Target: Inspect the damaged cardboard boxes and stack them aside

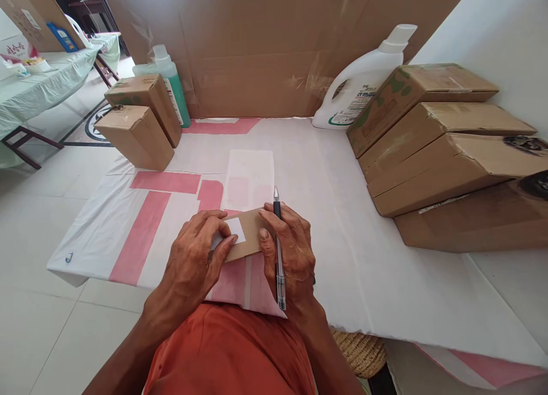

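The left hand (192, 258) presses its fingers down on a white label (233, 230) on a small cardboard piece (250, 235), steadying it at the counter's (363, 258) near edge. The right hand (291, 252) braces the card's 3 o'clock side, a pen (279, 252) pinched alongside. Stacked boxes (440, 149) crowd 2 o'clock; bare cover lies open at 12.

Both hands cover much of the small cardboard box (247, 235); the jug label (357, 101) is unreadable.
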Demonstrator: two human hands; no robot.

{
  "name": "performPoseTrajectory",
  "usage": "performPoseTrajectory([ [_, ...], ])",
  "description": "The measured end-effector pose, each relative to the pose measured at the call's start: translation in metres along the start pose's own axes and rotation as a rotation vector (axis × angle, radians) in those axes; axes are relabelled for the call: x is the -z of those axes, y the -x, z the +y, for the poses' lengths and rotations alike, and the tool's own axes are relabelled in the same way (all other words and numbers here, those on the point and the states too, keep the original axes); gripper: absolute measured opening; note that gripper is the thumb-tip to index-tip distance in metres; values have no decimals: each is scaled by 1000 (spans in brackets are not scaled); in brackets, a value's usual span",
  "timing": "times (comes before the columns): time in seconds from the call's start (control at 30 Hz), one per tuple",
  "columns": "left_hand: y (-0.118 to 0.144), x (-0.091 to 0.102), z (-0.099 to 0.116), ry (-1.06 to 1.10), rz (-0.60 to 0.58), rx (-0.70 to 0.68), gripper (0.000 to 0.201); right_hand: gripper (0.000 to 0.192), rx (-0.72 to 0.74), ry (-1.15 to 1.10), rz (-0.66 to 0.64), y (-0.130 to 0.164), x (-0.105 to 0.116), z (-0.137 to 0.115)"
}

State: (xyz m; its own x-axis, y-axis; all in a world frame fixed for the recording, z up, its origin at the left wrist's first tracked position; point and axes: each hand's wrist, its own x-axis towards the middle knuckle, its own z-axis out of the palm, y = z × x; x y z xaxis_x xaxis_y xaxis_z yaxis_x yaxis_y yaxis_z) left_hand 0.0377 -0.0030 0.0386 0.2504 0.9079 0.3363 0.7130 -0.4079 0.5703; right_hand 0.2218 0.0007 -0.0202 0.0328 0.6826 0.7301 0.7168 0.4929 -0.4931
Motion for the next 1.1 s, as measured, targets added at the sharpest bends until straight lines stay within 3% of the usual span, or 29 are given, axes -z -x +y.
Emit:
performPoseTrajectory([
  [0.03, 1, -1, 0, 4, 4, 0, 3, 34, -4, -2, -1, 0, 0, 0],
  [0.2, 4, -1, 2, 9, -24, 2, 29, 34, -9, -13, 6, 2, -1, 0],
  [0.6, 8, -11, -9, 16, 83, -169, 27, 33, 15, 7, 17, 5, 0, 1],
  [0.87, 5, -10, -12, 68, 66, -140, 12, 31, 19, 13, 14, 4, -2, 1],
  [1.1, 9, -11, -18, 70, 33, -128, 45, 32, 24, 11, 23, 5, 0, 0],
])
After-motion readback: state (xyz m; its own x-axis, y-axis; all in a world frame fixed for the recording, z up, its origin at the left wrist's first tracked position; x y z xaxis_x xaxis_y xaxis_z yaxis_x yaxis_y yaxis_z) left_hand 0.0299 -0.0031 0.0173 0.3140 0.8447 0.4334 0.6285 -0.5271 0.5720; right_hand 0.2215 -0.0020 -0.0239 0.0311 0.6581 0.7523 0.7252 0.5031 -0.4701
